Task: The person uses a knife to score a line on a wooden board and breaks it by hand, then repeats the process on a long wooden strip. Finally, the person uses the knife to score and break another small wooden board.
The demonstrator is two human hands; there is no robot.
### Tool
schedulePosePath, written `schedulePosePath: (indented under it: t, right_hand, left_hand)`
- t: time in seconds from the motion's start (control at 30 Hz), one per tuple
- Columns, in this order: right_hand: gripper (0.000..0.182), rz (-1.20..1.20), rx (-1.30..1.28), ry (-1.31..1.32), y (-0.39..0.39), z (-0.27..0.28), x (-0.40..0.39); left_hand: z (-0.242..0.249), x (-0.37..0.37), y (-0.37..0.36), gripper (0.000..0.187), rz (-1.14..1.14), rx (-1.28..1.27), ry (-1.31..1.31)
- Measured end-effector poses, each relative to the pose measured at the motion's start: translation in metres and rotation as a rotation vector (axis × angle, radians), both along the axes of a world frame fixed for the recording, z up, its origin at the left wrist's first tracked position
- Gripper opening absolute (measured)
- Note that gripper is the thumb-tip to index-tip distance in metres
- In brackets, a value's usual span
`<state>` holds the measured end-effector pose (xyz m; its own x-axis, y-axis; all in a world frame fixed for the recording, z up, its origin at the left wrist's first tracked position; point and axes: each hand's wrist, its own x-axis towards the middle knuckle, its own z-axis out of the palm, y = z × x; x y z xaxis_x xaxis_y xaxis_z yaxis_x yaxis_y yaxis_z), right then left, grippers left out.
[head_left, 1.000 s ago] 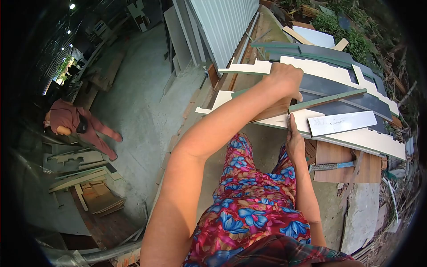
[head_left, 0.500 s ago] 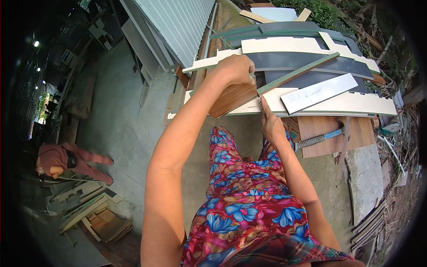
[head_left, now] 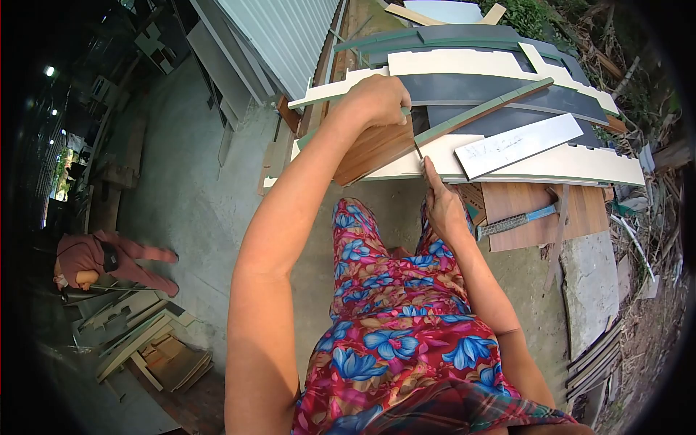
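Note:
My left hand (head_left: 378,100) grips the upper edge of a brown wood-grain board (head_left: 373,154), which is tilted over the near white strip. My right hand (head_left: 444,209) is closed around a slim tool (head_left: 418,151), its index finger stretched along it. The tool's thin dark tip points at the board's right edge; most of it is hidden in the hand, and I cannot tell its kind. Close by the board's right edge, a long green-edged strip (head_left: 486,110) slants away. To the right a white panel (head_left: 518,145) with handwritten marks lies across the notched white strip (head_left: 580,165).
A hammer (head_left: 518,221) with a blue-grey handle rests on a wood-grain panel (head_left: 500,243) right of my legs. Dark grey panels (head_left: 464,88) and white strips lie behind. At far left a person (head_left: 94,261) bends over a pile of boards (head_left: 156,341). A corrugated wall (head_left: 290,43) stands beyond.
The view has shifted slightly, so most things sit a little higher and further left. My right hand is slightly lower against the board, and the tool's dark tip shows more clearly.

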<state>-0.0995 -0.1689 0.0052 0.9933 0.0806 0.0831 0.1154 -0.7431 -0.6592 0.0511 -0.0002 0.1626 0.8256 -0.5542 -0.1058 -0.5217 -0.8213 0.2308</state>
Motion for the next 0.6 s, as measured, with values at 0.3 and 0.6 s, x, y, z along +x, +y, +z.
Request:
schedulePosePath:
  t: [0.3, 0.6]
  right_hand:
    - [0.066, 0.006, -0.001, 0.079, 0.011, 0.014, 0.035]
    - [0.072, -0.022, -0.018, 0.02, -0.003, 0.005, 0.009]
  left_hand:
    - [0.003, 0.006, 0.004, 0.039, 0.015, -0.031, 0.031]
    - [-0.005, -0.001, 0.003, 0.037, 0.003, -0.081, 0.03]
